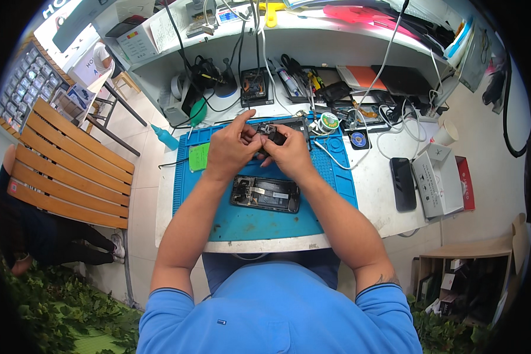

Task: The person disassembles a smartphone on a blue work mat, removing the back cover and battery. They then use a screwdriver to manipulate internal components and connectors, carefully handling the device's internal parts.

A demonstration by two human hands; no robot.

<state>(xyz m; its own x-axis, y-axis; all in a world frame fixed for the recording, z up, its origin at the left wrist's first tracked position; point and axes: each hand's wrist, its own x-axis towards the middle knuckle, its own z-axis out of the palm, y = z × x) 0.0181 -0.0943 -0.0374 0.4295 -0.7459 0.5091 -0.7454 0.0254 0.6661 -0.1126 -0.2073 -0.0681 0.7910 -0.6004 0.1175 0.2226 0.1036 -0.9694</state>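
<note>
Both my hands meet over the upper part of the blue work mat (242, 227). A small dark phone part (273, 136) is pinched between them; its exact kind is too small to make out. My left hand (235, 145) grips its left side with thumb and fingertips, the index finger raised. From the right, my right hand (290, 154) closes its fingers on the same part. Just below the hands lies an opened phone (265, 193), its battery and inner parts showing. Behind the fingers, a dark flat panel (292, 124) rests on the mat, partly covered.
A green square block (199, 157) and a teal bottle (164, 137) are at left. Solder spools (328, 122) and loose white cables lie at right, beyond them a black phone (403, 184) and an open white box (438, 180). A person sits by the slatted bench (71, 171).
</note>
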